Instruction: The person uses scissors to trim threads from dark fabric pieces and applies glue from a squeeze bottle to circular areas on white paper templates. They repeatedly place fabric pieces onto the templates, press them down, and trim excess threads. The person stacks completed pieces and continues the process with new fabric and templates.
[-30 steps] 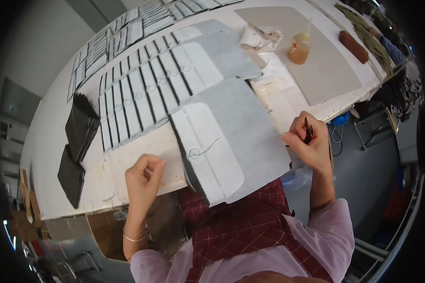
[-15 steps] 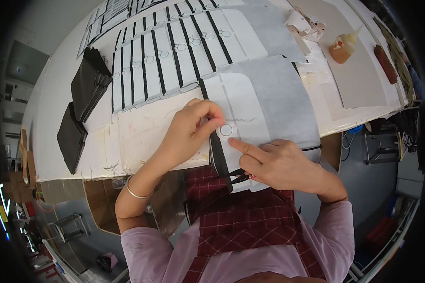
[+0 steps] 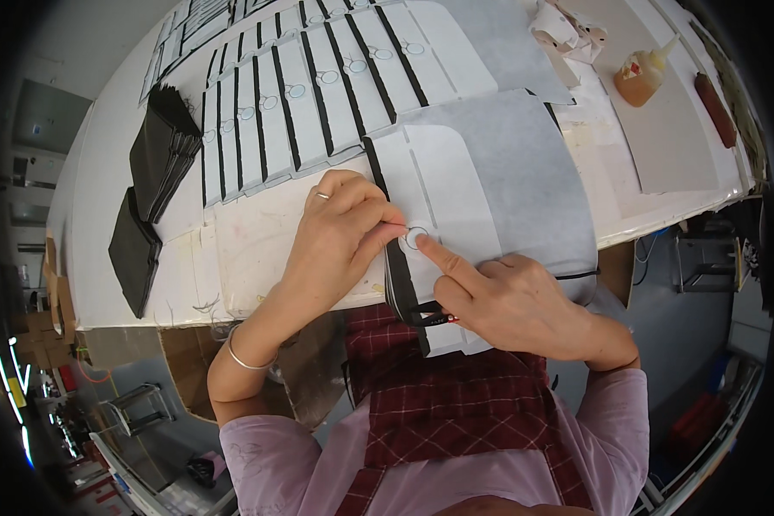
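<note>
One small round ring [image 3: 415, 238], white and flat, is pinned on a white panel [image 3: 439, 193] with rounded corners, at the near edge of the white surface [image 3: 112, 249]. The panel is backed by one grey felt-like sheet [image 3: 525, 172] and edged by a black strip [image 3: 400, 275] on its left side.

Left hand [image 3: 340, 232]: fingers curled, thumb and fingertips pinched at the ring's left rim. One ring is worn on a finger, one thin metal bangle [image 3: 241, 357] on the wrist.

Right hand [image 3: 507, 301]: index finger [image 3: 439, 258] extended, tip pressed at the ring's lower right; remaining fingers closed around a small black-handled tool [image 3: 434, 316], mostly hidden, kind cannot be told.

Behind, a row of overlapped white panels [image 3: 318, 95] is laid out, each with a black strip and one ring; about nine counted, the far end is unclear. More are stacked at the far left edge, too small to count.

Two stacks of black flat pieces [image 3: 150, 189] sit at the left, matte. One amber squeeze bottle [image 3: 641, 77] with a pointed nozzle and one dark brown elongated object [image 3: 715, 107] lie at the far right, well apart from the hands. One crumpled paper heap [image 3: 568, 30] is near the bottle.
</note>
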`<state>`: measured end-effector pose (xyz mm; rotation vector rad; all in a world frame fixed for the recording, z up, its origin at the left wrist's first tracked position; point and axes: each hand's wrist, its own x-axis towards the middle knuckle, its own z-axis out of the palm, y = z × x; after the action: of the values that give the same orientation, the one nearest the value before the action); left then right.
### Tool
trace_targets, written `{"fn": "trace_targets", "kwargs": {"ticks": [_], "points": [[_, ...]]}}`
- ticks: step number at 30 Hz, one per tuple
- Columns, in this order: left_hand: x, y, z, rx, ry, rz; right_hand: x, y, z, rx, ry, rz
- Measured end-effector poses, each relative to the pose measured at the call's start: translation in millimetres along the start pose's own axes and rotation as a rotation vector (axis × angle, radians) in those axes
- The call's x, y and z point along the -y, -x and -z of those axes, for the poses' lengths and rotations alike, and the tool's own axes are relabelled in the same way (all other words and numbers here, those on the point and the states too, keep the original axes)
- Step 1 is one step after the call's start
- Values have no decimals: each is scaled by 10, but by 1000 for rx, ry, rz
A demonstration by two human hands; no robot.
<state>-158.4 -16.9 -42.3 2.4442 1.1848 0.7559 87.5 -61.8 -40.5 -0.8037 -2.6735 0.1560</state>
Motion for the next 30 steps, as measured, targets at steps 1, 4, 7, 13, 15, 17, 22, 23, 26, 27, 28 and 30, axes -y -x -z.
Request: {"fn": "trace_targets", "kwargs": {"ticks": [1,4,7,13,15,17,22,23,26,27,28,30], "points": [[-5,-7,-8,17,-28,9,8,4,3,3,14,-3],[-26,-27,-23,44,-74,51,23,-11,-1,3,46,3],[-41,-37,-16,51,-11,99,21,-5,-16,-7,62,12],[-26,-87,56,129,38,35,24,14,-42,-41,72,12],[-20,-105,56,142,-28,22,26,15,-43,-42,63,7],[-19,-117,55,147,-48,19,21,23,-65,-38,56,12],[-57,-68,38,172,-24,37,26,33,-75,-34,69,21],[-60,-36,24,158,-19,50,25,33,-75,-32,76,21],[-61,4,15,59,-42,133,11,37,-83,-46,84,27],[-65,11,15,16,-55,167,11,41,-86,-53,86,31],[-96,6,19,12,-89,127,18,47,-88,-43,96,19],[-181,-36,29,3,-151,49,26,46,-85,-16,119,-4]]}}
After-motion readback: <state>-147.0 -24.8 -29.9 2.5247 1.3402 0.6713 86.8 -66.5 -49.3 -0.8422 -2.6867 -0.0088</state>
